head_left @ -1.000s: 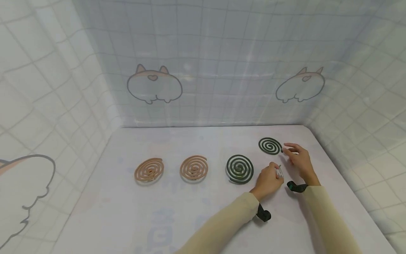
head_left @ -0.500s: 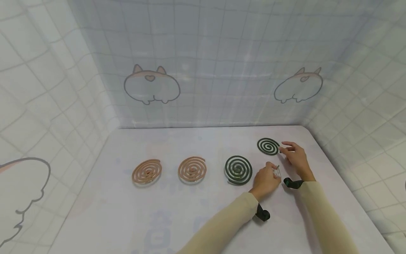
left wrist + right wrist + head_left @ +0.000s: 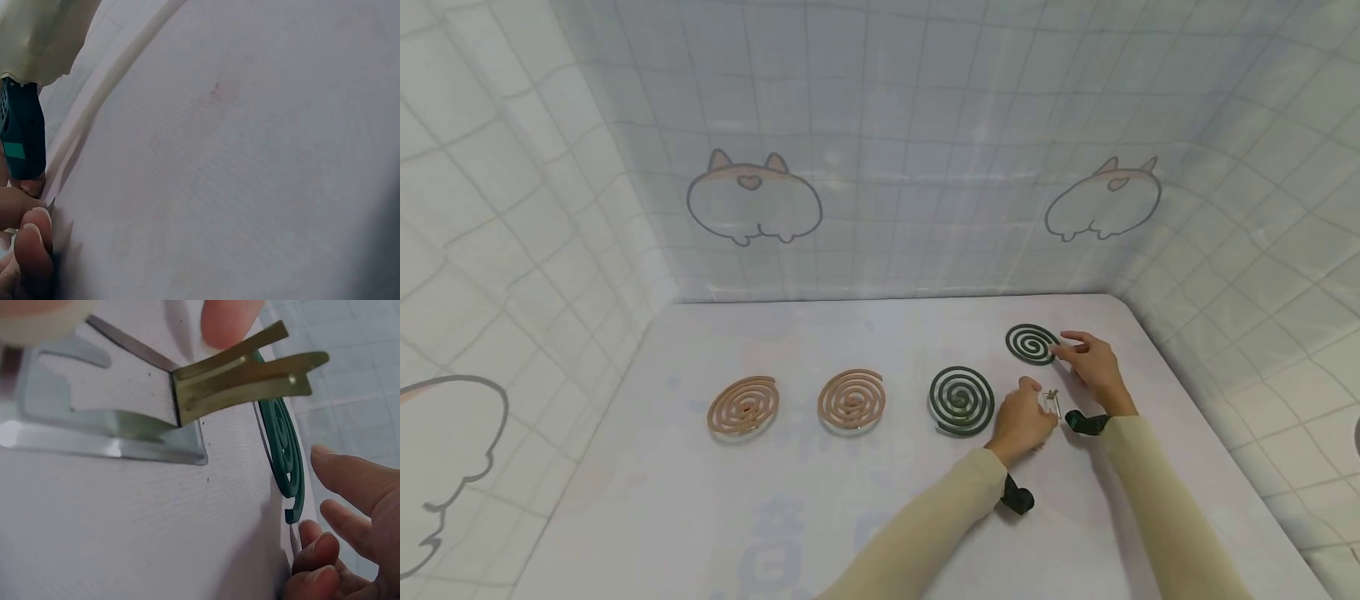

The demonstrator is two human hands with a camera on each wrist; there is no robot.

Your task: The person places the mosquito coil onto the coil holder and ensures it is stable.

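My left hand [image 3: 1022, 423] holds a small metal mosquito coil stand [image 3: 144, 442] low over the table. A brass-coloured prong [image 3: 250, 372] rises from its frame. In the left wrist view only some left fingers [image 3: 32, 253] show, with a pointed metal tip beside them. My right hand [image 3: 1093, 367] is beside the far green mosquito coil [image 3: 1028, 344], its fingers bent loosely at the coil's right edge. Whether they touch it cannot be told. Nothing is seen gripped in the right hand. A second green coil [image 3: 961, 402] lies to the left of my left hand.
Two brown mosquito coils [image 3: 852, 400] sit on the left half of the white table [image 3: 700, 517], seemingly raised a little off it. A pale tiled-pattern curtain [image 3: 917, 167] encloses the back and both sides. Each wrist wears a black camera [image 3: 1018, 497].
My right hand has moved slightly left, closer over the far coil's edge. In the left hand the stand has turned, and its prong shows more. The whole view has shifted a little.
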